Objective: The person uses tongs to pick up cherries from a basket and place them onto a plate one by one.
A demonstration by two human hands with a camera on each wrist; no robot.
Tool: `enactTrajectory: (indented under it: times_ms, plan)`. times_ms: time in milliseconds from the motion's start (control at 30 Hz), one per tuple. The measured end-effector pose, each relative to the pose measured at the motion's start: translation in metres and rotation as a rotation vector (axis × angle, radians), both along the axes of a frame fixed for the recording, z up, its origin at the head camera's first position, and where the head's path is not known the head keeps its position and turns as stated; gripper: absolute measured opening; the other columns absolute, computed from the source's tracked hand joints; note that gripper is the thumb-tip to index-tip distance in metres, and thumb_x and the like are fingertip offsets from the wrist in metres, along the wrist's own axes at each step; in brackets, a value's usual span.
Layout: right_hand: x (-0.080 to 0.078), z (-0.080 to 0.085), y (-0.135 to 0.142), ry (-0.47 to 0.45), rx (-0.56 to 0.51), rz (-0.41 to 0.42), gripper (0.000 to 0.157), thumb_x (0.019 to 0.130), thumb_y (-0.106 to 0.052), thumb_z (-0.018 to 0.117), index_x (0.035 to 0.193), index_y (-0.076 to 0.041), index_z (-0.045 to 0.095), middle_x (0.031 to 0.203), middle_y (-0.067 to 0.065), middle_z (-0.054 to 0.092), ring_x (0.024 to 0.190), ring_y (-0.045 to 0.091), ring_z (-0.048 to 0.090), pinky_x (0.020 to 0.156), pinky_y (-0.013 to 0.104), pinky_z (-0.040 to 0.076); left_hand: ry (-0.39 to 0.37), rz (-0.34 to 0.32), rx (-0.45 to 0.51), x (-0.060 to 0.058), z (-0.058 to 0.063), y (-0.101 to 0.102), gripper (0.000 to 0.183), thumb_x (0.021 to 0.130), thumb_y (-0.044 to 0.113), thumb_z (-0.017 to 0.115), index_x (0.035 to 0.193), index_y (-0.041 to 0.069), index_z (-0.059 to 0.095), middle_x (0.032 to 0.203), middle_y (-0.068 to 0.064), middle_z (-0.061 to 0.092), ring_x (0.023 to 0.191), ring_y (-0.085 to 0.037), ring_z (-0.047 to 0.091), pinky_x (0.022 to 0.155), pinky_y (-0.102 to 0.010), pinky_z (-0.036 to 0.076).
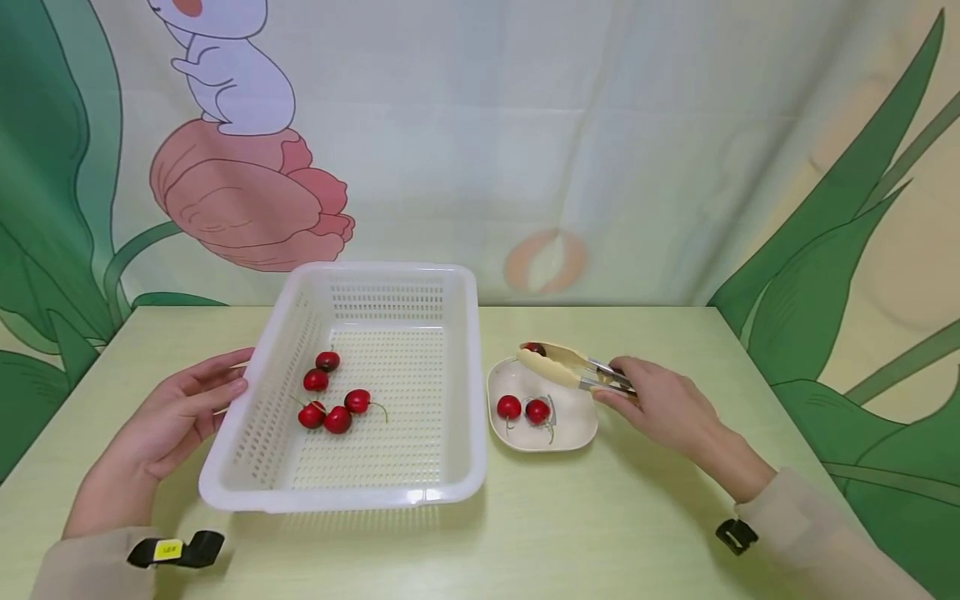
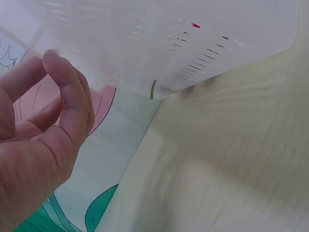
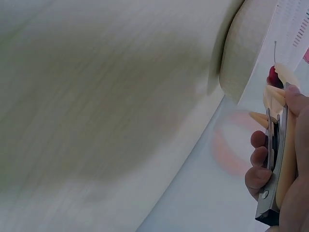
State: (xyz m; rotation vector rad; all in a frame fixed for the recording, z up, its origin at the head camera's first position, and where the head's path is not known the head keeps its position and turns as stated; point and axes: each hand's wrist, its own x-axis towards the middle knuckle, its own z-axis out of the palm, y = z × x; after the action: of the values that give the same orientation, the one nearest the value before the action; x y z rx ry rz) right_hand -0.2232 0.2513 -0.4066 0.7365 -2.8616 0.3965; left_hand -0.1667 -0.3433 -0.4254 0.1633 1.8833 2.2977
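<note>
A white perforated plastic basket (image 1: 345, 500) holds several red cherries (image 1: 337, 419), some with stems showing. My left hand (image 1: 176, 412) is at its left side, thumb and fingertips touching the outside of the rim with the fingers bent a little. In the left wrist view that hand (image 2: 53, 116) shows beside the basket wall (image 2: 145, 43). My right hand (image 1: 660, 400) grips metal-handled tongs (image 1: 558, 367) with cream tips. Between the tips is a dark red cherry (image 1: 534, 348), partly hidden; its stem shows in the right wrist view. Beneath the tongs stands a small cream dish (image 1: 551, 443) with two cherries (image 1: 508, 407) in it.
The basket and dish stand side by side on a pale green-yellow table (image 1: 675, 533). Behind the table hangs a printed curtain (image 1: 637, 167) with leaves and a cartoon animal. Black straps sit around both sleeves.
</note>
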Motion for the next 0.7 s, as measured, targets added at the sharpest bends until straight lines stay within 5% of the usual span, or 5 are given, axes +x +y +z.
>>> enactTrajectory:
  times_ms: [700]
  plan:
    - [0.0007, -0.0058, 0.0008, -0.038, 0.059, -0.014, 0.064, 0.096, -0.06, 0.062, 0.128, -0.005, 0.063, 0.106, 0.005, 0.068, 0.08, 0.016, 0.06, 0.067, 0.038, 0.055, -0.001, 0.009, 0.003, 0.0005, -0.0007, 0.0005, 0.038, 0.106, 0.002, 0.053, 0.133, 0.025, 0.064, 0.124, 0.004, 0.07, 0.103, -0.018, 0.073, 0.086, -0.033, 0.06]
